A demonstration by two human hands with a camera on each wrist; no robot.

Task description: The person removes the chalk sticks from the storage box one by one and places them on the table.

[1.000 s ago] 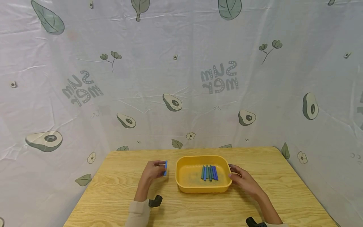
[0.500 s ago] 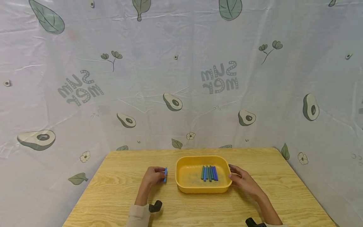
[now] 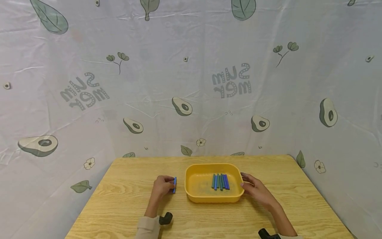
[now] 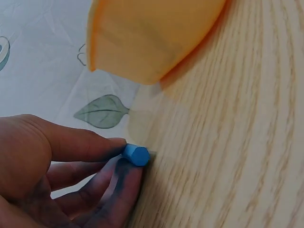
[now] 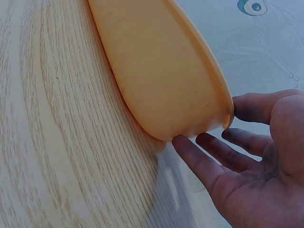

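My left hand [image 3: 162, 186] pinches a blue chalk stick [image 3: 174, 185] between thumb and fingers, just left of the yellow tray [image 3: 215, 199]. The stick is low over the wooden tabletop; whether it touches the wood I cannot tell. In the left wrist view the chalk's six-sided end [image 4: 140, 156] faces the camera, and blue dust darkens the fingers [image 4: 126, 194]. At the tray's right end, my right hand [image 3: 258, 191] holds the rim and end wall [image 5: 190, 109], thumb at the rim and fingertips against the outside. Inside the tray lie several green and blue chalk sticks [image 3: 221, 182], side by side.
The wooden table [image 3: 119, 212] runs back to a pale printed curtain [image 3: 161, 79] that hangs behind it and at both sides. Chalk dust marks the tray's floor left of the sticks. Each wrist carries a black camera mount [image 3: 165, 218].
My left hand has come down and slightly nearer to me with the blue chalk stick in its pinch. The right hand and the tray have stayed where they were.
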